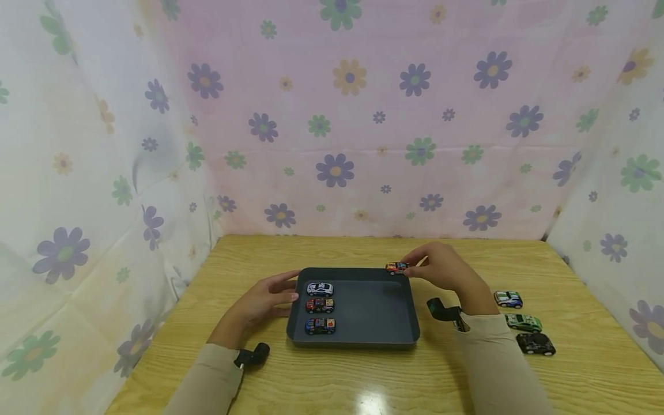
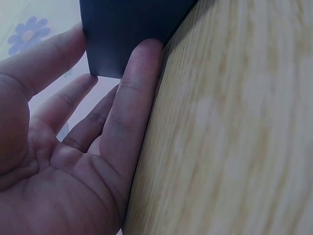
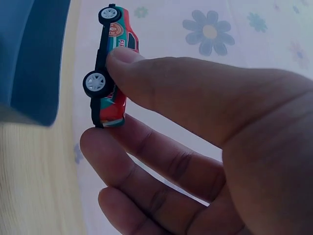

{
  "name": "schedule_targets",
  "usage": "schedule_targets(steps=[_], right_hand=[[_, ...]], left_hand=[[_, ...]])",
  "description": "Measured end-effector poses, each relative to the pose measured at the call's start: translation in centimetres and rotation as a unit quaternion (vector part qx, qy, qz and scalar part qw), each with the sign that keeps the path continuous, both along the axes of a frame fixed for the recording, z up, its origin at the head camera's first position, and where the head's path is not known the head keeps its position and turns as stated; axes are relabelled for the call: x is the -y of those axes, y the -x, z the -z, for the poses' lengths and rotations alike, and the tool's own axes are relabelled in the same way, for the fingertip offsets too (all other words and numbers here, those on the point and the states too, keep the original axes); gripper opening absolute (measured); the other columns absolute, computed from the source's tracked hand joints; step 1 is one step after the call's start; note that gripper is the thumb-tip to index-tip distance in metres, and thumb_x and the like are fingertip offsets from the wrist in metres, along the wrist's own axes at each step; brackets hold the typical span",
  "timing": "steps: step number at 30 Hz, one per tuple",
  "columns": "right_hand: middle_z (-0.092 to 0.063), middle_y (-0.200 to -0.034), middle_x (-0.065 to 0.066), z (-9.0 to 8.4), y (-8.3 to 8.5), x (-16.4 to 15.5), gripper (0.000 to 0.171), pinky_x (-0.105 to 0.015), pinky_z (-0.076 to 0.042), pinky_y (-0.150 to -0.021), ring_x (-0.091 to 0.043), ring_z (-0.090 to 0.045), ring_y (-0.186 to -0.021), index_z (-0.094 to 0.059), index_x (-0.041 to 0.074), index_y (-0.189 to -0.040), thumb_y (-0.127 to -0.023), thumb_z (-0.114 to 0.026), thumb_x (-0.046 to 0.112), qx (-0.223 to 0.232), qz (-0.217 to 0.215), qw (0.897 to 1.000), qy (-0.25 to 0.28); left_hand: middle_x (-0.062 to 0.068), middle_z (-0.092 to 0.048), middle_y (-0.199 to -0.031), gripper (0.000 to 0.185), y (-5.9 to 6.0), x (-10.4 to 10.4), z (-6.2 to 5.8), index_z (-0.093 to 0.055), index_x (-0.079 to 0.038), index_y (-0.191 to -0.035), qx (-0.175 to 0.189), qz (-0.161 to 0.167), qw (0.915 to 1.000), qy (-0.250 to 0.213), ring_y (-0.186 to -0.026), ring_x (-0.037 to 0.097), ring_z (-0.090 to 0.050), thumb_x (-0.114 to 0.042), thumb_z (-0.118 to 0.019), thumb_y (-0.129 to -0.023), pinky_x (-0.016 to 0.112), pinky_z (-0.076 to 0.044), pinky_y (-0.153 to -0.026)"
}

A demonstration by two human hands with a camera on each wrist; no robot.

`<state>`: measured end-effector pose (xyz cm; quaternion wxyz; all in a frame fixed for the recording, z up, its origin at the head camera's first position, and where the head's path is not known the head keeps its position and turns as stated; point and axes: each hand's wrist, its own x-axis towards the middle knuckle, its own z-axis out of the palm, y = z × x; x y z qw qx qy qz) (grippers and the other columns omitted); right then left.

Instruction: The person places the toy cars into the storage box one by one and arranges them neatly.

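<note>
My right hand [image 1: 443, 270] pinches a red toy car [image 1: 395, 267] above the far right corner of a dark grey tray [image 1: 376, 314]. In the right wrist view, the thumb presses on the side of this car [image 3: 116, 32], with green showing and its wheels facing the tray. My left hand [image 1: 259, 301] touches the tray's left side; in the left wrist view its fairly straight fingers meet the tray's outer wall [image 2: 127, 34]. Inside the tray at the left, a white toy car [image 1: 319, 289], a red one [image 1: 319, 305] and a blue one [image 1: 320, 326] stand in a column.
On the wooden table [image 1: 321, 377], right of my right forearm, sit a white-and-blue toy car [image 1: 508, 298], a green one [image 1: 523, 322] and a black one [image 1: 536, 343]. A flowered curtain [image 1: 363, 132] hangs behind and at both sides of the table.
</note>
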<state>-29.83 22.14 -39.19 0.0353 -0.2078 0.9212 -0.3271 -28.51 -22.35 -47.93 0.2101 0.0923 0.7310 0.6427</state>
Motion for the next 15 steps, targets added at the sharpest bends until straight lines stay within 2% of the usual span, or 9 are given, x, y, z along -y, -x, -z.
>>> schedule_targets(steps=[7,15], right_hand=[[-0.077,-0.11,-0.003,0.3,0.2,1.5,0.021,-0.038,-0.061,-0.077,-0.018,-0.071,-0.09,-0.08,0.016,-0.116,-0.096,-0.076,0.019,0.014,-0.01,1.0,0.014],[-0.077,-0.113,-0.004,1.0,0.4,3.1,0.018,-0.037,-0.061,-0.077,-0.021,-0.071,-0.096,-0.081,0.015,-0.113,-0.095,-0.077,0.018,0.006,-0.035,0.999,0.013]], left_hand=[[0.023,-0.038,-0.163,0.073,0.1,0.1,0.2,-0.039,-0.022,-0.161,-0.002,0.004,1.0,0.002,-0.139,0.037,-0.053,-0.021,-0.074,-0.098,0.048,-0.061,-0.095],[0.023,-0.038,-0.163,0.071,0.1,0.0,0.1,-0.039,-0.023,-0.161,0.003,0.001,1.0,0.002,-0.137,0.036,-0.055,-0.02,-0.073,-0.098,0.048,-0.06,-0.095]])
